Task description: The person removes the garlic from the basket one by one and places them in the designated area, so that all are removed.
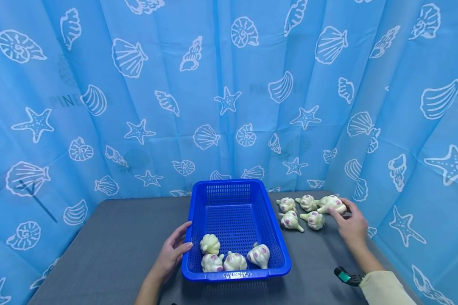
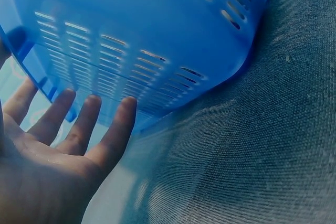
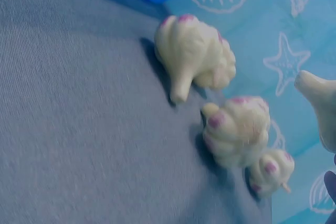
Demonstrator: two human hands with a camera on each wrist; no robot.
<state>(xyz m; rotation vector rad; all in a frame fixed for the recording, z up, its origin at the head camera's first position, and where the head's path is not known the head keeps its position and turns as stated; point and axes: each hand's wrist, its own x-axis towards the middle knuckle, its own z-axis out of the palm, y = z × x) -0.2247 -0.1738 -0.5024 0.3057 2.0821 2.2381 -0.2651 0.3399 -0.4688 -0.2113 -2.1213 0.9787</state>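
From where I stand, I can read the dark letters "PIN" (image 1: 65, 100) on the left part of the blue curtain (image 1: 168, 140), trailing off too faintly to follow. Nearer the curtain's middle, another dim line of lettering (image 1: 262, 88) shows through, mostly too pale to read.

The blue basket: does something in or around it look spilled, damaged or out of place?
Nothing stands out. The blue basket looks undamaged, four garlic bulbs lie inside it, and several more lie beside it on the table.
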